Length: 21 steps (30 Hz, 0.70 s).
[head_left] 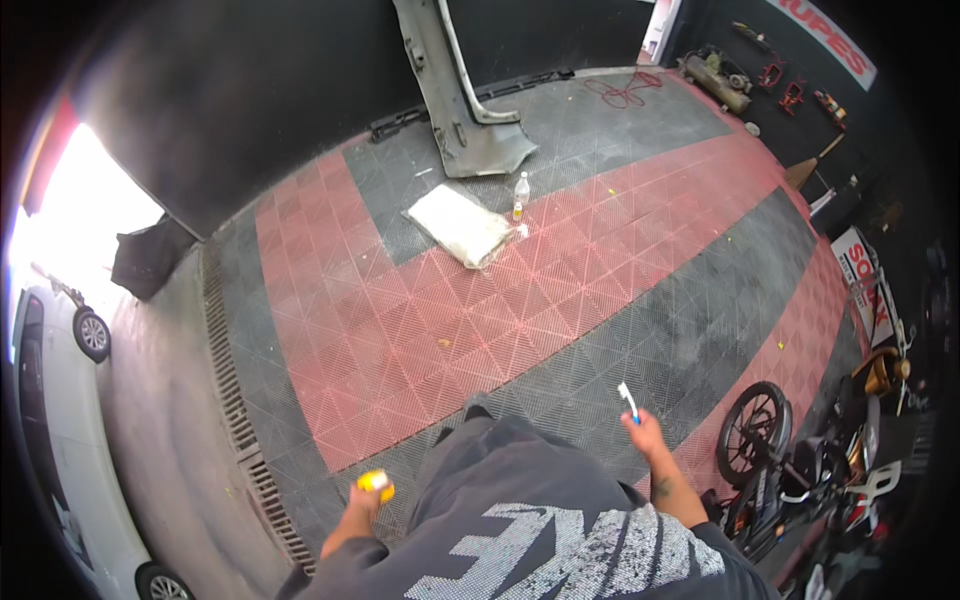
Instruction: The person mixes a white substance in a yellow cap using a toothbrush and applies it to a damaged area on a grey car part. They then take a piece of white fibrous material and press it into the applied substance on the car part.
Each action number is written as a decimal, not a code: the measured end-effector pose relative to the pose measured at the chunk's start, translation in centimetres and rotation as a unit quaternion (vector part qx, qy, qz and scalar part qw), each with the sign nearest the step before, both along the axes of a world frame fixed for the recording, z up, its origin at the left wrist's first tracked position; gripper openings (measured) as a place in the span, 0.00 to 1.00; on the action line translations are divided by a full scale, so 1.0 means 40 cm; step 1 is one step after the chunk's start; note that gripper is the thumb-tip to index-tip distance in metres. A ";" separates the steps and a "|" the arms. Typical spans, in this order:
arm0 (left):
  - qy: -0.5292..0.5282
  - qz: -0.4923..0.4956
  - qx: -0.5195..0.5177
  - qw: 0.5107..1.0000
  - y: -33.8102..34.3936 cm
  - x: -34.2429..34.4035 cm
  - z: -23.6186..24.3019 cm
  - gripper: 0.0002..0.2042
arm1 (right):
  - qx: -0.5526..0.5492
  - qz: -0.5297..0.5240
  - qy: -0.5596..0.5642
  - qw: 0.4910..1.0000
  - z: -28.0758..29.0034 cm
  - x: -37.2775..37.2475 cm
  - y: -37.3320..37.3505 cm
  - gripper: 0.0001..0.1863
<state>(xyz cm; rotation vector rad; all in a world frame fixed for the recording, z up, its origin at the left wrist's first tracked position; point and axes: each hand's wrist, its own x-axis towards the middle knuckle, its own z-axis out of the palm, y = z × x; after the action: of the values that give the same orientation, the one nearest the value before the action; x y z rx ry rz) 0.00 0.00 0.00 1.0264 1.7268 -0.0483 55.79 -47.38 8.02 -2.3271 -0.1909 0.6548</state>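
Observation:
My left hand [364, 500] is closed round a small yellow container [379, 486] with a white part on top; its exact kind is not clear. Out to the right, my right hand [644, 434] grips the blue handle end of a toothbrush [628, 395], its white head pointing up and away from me. Farther ahead on the floor lies a white, sack-like bundle [458, 225]. A clear bottle [521, 188] stands just right of it, with a small yellow-labelled bottle [517, 212] in front.
A grey car body panel [470, 120] leans at the dark far wall. A motorbike [760, 440] stands at the right, and a white car [70, 430] at the left beyond a floor drain grate [235, 400]. Red hose [628, 92] and a compressor [716, 82] are at the back right.

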 end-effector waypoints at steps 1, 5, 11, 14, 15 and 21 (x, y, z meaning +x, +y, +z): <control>-0.051 -0.053 0.037 0.997 0.090 0.133 0.018 0.53 | -0.022 0.004 0.048 0.999 -0.027 0.011 -0.035 0.20; -0.002 -0.205 0.171 0.964 0.380 0.699 0.266 0.47 | -0.201 -0.034 0.247 0.947 -0.031 0.079 -0.107 0.21; -0.084 -0.169 0.275 0.943 0.574 1.308 0.462 0.39 | -0.148 -0.138 0.312 0.928 -0.149 0.330 -0.088 0.21; -0.072 -0.155 0.258 0.951 0.567 1.456 0.381 0.39 | -0.096 -0.162 0.290 0.938 -0.210 0.606 -0.029 0.21; -0.063 -0.153 0.244 0.956 0.540 1.468 0.329 0.39 | -0.077 -0.169 0.273 0.944 -0.218 0.730 -0.006 0.21; 0.048 -0.172 0.044 0.983 0.222 1.412 0.084 0.49 | -0.002 -0.117 0.119 0.986 -0.063 1.614 0.246 0.21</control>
<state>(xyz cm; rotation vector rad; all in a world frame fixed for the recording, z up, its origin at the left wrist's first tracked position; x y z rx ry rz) 56.48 8.89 3.36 1.4006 1.6308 -0.2480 120.33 -37.56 5.48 -2.2070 0.1888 0.8040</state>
